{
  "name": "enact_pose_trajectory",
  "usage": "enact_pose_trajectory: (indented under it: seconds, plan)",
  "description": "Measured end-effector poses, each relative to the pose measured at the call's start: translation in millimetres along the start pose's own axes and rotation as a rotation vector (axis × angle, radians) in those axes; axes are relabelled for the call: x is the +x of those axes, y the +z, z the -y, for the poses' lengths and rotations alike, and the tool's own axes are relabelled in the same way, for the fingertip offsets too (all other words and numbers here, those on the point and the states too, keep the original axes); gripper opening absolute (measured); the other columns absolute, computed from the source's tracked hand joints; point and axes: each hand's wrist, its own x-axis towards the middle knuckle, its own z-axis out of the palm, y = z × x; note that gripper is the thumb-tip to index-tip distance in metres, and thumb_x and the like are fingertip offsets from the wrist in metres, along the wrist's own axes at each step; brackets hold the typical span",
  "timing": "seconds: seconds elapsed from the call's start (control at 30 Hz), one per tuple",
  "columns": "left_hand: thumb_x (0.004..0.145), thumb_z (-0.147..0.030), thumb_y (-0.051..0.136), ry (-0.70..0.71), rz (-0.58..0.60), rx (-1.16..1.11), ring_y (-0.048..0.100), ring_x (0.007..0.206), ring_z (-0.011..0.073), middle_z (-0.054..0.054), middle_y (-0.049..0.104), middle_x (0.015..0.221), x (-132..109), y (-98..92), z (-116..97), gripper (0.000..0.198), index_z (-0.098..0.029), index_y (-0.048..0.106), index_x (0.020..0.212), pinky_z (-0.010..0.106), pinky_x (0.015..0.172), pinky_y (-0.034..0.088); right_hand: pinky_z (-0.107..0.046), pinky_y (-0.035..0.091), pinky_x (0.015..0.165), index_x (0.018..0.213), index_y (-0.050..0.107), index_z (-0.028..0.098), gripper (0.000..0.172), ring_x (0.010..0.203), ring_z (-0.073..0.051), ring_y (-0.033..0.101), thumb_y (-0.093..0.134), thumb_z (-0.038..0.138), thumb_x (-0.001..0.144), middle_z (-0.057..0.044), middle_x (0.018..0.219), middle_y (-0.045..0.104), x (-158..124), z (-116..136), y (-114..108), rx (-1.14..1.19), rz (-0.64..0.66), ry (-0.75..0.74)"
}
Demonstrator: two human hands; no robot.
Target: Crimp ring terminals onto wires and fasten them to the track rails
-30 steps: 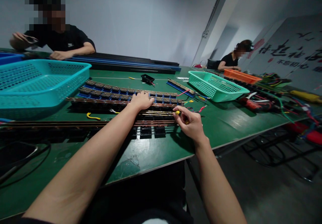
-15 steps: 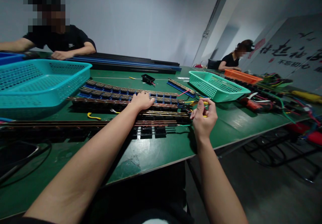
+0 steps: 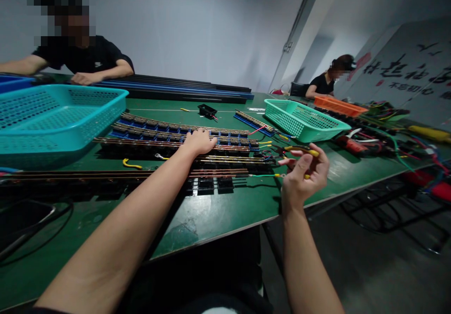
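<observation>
My left hand (image 3: pixel 199 142) lies with fingers spread on a row of long strips with copper-coloured bars on blue and black holders (image 3: pixel 158 128). Off the strips' right ends, my right hand (image 3: pixel 306 170) is closed around small pliers (image 3: pixel 299 149) with yellow handles, their nose pointing left at thin wires. Whether the pliers grip a wire I cannot tell. Below them, a green wire (image 3: pixel 266 175) with a yellow sleeve and ring terminal runs out from the nearest strip (image 3: pixel 218 173). Short yellow-sleeved wires (image 3: pixel 265 144) stick out behind. A loose yellow wire piece (image 3: pixel 131 164) lies left of my forearm.
A turquoise basket (image 3: pixel 95 112) stands at the left and a green basket (image 3: pixel 305 122) at the back right. Red-handled pliers (image 3: pixel 355 145) lie among wires on the right. A small black tray (image 3: pixel 207 110) sits farther back. Two people sit across the green table (image 3: pixel 218 220).
My right hand has moved right and slightly down with the pliers, away from the strip ends, uncovering the green wire's terminal. My left hand stays in place.
</observation>
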Motion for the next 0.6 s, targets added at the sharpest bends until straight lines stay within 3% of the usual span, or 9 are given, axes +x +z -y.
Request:
enact_pose_trajectory:
  seconds: [0.2,0.6]
  plan:
    - [0.088,-0.055,0.022,-0.015,0.005,0.005,0.046,0.121,0.0325,0.018,0.046,0.137,0,-0.1,-1,0.064,-0.015,0.050,0.129,0.047,0.098,0.036,-0.027,0.046,0.041,0.106,0.056,0.018,0.037,0.044,-0.010,0.053,0.043,0.049,0.090,-0.002,0.076,0.059,2,-3,-6,-0.090,-0.191,0.011]
    - [0.087,-0.054,0.021,0.004,-0.002,0.001,0.047,0.120,0.0336,0.020,0.047,0.135,1,0.7,1,0.066,-0.012,0.051,0.128,0.048,0.096,0.036,-0.024,0.036,0.033,0.097,0.059,0.016,0.032,0.039,-0.008,0.048,0.044,0.044,0.091,-0.001,0.070,0.058,-8,12,-12,-0.010,-0.320,-0.016]
